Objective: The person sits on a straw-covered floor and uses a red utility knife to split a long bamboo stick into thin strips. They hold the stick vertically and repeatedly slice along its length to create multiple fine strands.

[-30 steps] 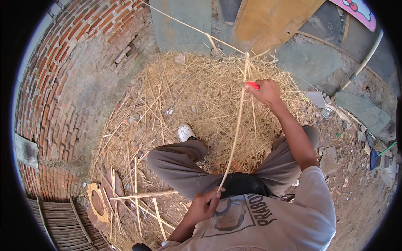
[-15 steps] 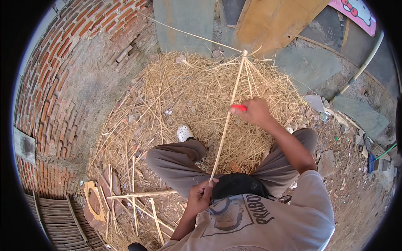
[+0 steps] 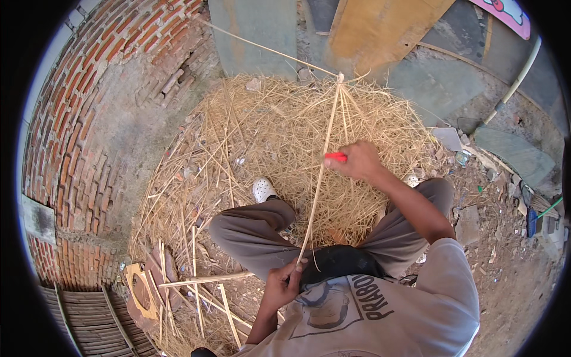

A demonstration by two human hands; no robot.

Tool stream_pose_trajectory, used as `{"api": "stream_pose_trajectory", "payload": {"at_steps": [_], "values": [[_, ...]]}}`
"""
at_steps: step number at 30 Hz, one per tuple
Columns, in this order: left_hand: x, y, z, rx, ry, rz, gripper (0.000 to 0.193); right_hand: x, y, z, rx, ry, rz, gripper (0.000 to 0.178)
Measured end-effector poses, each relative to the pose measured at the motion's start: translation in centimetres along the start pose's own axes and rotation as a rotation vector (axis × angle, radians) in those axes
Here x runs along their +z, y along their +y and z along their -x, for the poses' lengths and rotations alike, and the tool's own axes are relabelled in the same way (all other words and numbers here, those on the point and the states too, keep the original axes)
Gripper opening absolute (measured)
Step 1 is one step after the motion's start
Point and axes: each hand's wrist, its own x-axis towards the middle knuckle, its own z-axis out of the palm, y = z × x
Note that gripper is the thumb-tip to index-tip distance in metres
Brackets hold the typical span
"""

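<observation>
A long pale bamboo strip (image 3: 318, 193) slants from a knotted tie point (image 3: 340, 78) at the far side down to my lap. My left hand (image 3: 284, 284) is closed around its near end, beside the black cloth (image 3: 333, 265) on my lap. Partway up the strip, my right hand (image 3: 360, 162) grips a red-handled tool (image 3: 336, 156) against it; the blade is too small to make out. A thin curled sliver (image 3: 313, 249) stands off the strip near my left hand. Several other thin strips (image 3: 345, 113) fan out from the tie point.
Pale shavings (image 3: 279, 125) cover the ground before me. A cord (image 3: 267, 47) runs from the tie point towards the brick wall (image 3: 83, 172) at left. Loose bamboo pieces (image 3: 208, 278) lie by my left knee. Leaning boards (image 3: 380, 41) stand at the back, and rubble (image 3: 470, 226) lies at right.
The whole view has shifted slightly. Both hands keep nearly the same places along the strip. A thin curled sliver now shows near my left hand.
</observation>
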Motion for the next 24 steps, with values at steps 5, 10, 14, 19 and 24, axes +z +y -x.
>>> {"api": "stream_pose_trajectory", "payload": {"at_steps": [5,10,14,19,24], "values": [[0.0,-0.9,0.7,0.063,-0.065,-0.010,0.019,0.3,1.6,-0.7,0.190,-0.056,-0.020,0.082],[0.0,-1.2,2.8,0.036,-0.149,0.003,0.020,-0.4,8.7,-3.5,0.391,0.002,0.157,0.090],[-1.0,-3.6,3.2,0.028,-0.120,0.005,0.019,0.2,9.0,-3.7,0.530,0.021,0.050,0.095],[-1.2,-3.9,2.2,-0.064,-0.127,0.151,0.018,1.1,9.6,-4.9,0.592,-0.102,-0.243,0.095],[-0.2,-6.7,0.1,-0.221,-0.164,0.428,0.031,-0.8,9.0,-5.2,0.579,-0.242,-0.258,0.096]]}}
